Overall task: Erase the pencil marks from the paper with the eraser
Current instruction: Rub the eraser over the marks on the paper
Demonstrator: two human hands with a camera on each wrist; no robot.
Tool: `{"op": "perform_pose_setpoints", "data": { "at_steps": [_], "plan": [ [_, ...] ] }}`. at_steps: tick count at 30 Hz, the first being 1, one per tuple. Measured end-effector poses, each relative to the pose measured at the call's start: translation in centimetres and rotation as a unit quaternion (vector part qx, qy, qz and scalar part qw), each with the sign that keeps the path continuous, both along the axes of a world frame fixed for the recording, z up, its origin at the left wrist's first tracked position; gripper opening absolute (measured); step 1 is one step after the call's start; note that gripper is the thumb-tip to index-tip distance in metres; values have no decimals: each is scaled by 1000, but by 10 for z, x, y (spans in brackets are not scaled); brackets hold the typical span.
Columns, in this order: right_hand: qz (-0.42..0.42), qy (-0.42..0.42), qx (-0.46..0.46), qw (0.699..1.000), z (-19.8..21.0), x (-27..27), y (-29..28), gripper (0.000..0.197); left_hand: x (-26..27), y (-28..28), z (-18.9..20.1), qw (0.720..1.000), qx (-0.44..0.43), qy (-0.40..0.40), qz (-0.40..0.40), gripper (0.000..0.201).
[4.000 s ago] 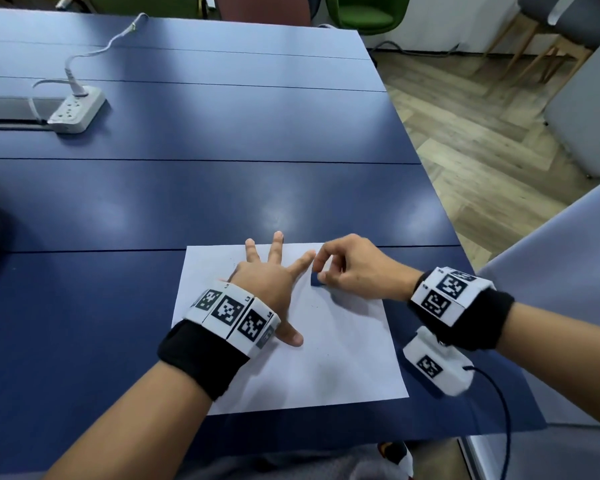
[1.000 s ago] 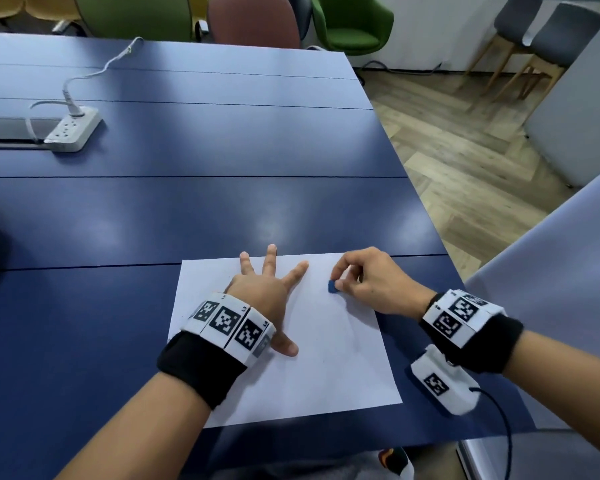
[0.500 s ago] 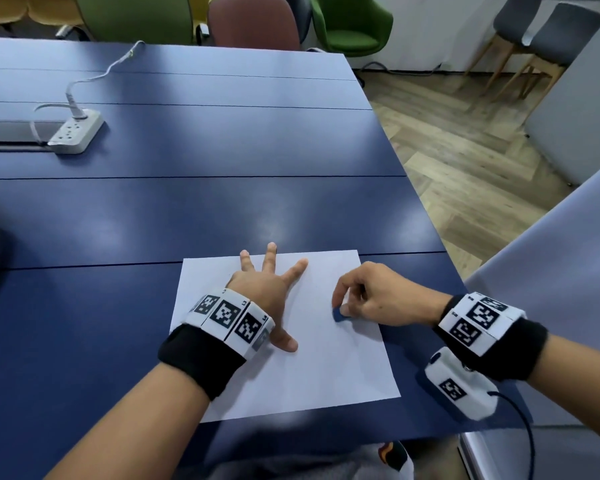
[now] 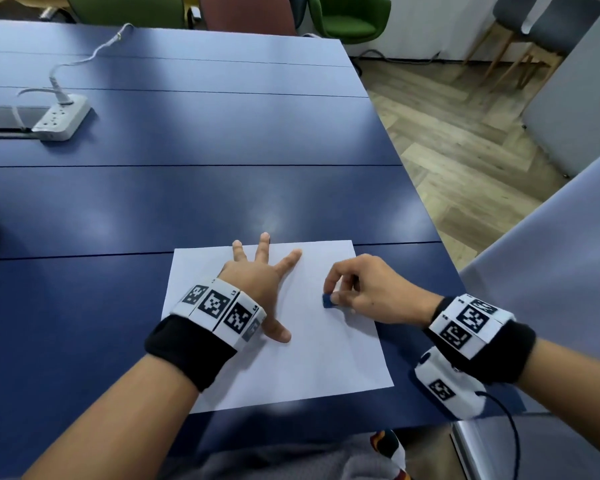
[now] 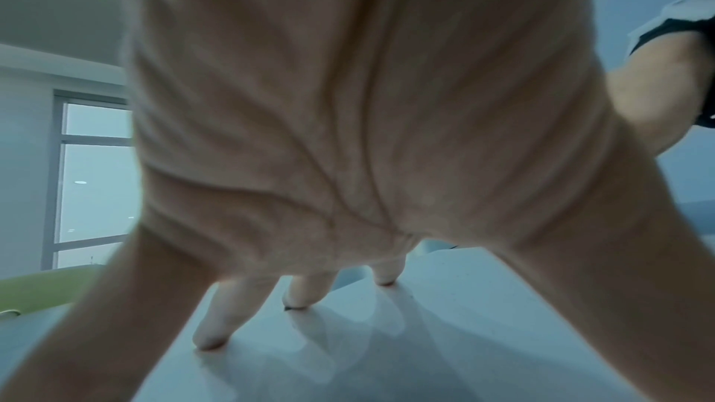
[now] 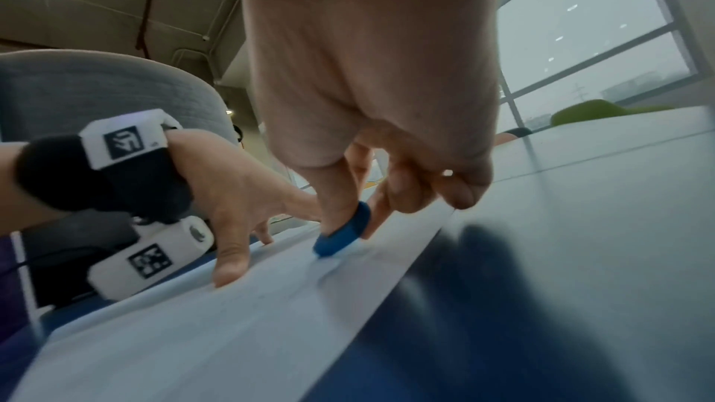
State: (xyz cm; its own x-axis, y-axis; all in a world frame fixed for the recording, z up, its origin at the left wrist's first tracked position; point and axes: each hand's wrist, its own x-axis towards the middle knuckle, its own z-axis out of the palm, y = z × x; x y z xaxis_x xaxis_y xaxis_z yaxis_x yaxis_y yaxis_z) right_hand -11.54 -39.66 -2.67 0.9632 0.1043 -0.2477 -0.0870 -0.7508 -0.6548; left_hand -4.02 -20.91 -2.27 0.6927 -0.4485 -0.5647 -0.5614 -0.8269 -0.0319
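A white sheet of paper (image 4: 312, 362) lies on the blue table (image 4: 201, 202) near its front edge. My left hand (image 4: 257, 278) lies flat on the sheet's upper left part, fingers spread and straight, fingertips (image 5: 209, 338) pressing the paper (image 5: 387, 347). My right hand (image 4: 364, 289) pinches a small blue eraser (image 4: 327, 301) between thumb and forefinger, its lower edge touching the paper right of centre. In the right wrist view the eraser (image 6: 342, 230) stands tilted on the paper (image 6: 193, 317), with the left hand (image 6: 232, 194) behind it. Faint grey pencil marks show just in front of the eraser there.
A white power strip (image 4: 61, 121) with its cable lies at the table's far left. Green and red chairs (image 4: 347, 19) stand behind the far edge. The table's right edge drops to a wooden floor (image 4: 465, 140). A grey panel (image 4: 551, 254) stands at my right.
Over the last second my right hand slid the eraser down the paper toward me. The left hand stayed pressed flat on the sheet.
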Motion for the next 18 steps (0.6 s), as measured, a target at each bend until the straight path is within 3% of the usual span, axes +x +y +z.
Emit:
{"op": "perform_pose_setpoints", "data": {
  "at_steps": [4, 8, 13, 18],
  "plan": [
    [88, 75, -27, 993, 8, -10, -2, 10, 0, 0, -1, 1000, 1, 3, 4, 138],
    [7, 3, -24, 1000, 2, 2, 0, 11, -1, 0, 0, 1000, 0, 3, 1, 137],
    [74, 58, -32, 995, 3, -22, -6, 11, -1, 0, 1, 1000, -5, 2, -1, 137],
    [11, -3, -17, 1000, -3, -7, -5, 11, 4, 10, -3, 998, -51, 29, 4, 130]
  ]
}}
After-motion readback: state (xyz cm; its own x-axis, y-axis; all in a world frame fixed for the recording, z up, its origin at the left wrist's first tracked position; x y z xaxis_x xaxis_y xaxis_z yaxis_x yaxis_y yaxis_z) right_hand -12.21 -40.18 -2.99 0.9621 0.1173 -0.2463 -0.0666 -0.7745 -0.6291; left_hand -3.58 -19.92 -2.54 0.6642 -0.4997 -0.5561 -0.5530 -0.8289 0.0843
